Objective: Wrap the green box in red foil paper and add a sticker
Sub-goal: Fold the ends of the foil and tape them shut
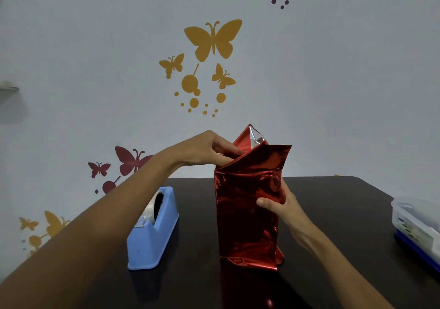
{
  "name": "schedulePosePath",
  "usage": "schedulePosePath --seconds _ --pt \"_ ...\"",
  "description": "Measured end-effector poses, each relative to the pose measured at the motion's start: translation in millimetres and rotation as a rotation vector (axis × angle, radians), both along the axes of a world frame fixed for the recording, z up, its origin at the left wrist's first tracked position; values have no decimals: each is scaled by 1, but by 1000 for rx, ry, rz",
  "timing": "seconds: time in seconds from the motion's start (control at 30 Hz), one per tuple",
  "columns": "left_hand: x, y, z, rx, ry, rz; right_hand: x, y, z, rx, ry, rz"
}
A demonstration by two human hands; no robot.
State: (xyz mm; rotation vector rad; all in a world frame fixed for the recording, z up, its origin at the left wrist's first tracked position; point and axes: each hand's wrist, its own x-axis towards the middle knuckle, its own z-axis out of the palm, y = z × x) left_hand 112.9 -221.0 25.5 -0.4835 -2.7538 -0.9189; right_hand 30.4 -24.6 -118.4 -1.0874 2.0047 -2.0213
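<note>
A tall parcel stands upright on the dark table, wrapped all round in shiny red foil paper. The green box inside is fully hidden. Loose foil sticks up at the top, showing a bit of its silver underside. My left hand reaches across to the top left corner and its fingers pinch and press the foil flap there. My right hand grips the parcel's right side at mid height, thumb on the front face. No sticker is in sight.
A blue tape dispenser with a clear tape roll sits left of the parcel. A clear plastic container with a blue base stands at the right table edge. The dark table ends at a wall with butterfly decals.
</note>
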Motion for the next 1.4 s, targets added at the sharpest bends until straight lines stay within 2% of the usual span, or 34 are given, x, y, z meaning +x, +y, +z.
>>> schedulePosePath --seconds 0.1,0.17,0.27,0.33,0.37,0.43,0.5,0.57,0.67,0.93,1.1,1.2,1.27,1.33,1.4 --pt "0 2 9 -86 -64 26 -1 13 9 104 -4 98" --pt "-1 4 12 -129 -89 27 -1 22 30 0 12 37" --pt "-2 6 16 -159 -130 10 26 29 100 -242 285 -204" --pt "-3 8 18 -187 -141 16 49 19 147 -247 531 -229" --pt "-4 8 19 -199 -146 23 54 11 164 -161 637 -238" --pt "-4 10 21 -225 -170 37 54 -12 183 168 763 -269" --pt "-6 10 22 -247 -164 57 41 -26 182 567 831 -296" --pt "-7 10 24 -272 -128 80 28 -28 169 829 834 -270" --pt "-5 9 20 -248 -133 55 24 -14 150 882 809 -275" --pt "-6 9 20 -182 -144 55 33 -1 133 856 917 -367" --pt "-9 7 20 -171 -169 66 27 -1 131 909 824 -268" --pt "-8 8 20 -165 -202 79 24 1 129 768 772 -187" --pt "-8 8 21 -169 -202 81 29 2 131 466 712 -165" --pt "-8 9 22 -166 -208 83 33 1 137 133 765 -233" --pt "-9 11 23 -173 -224 96 37 -3 147 3 767 -280"
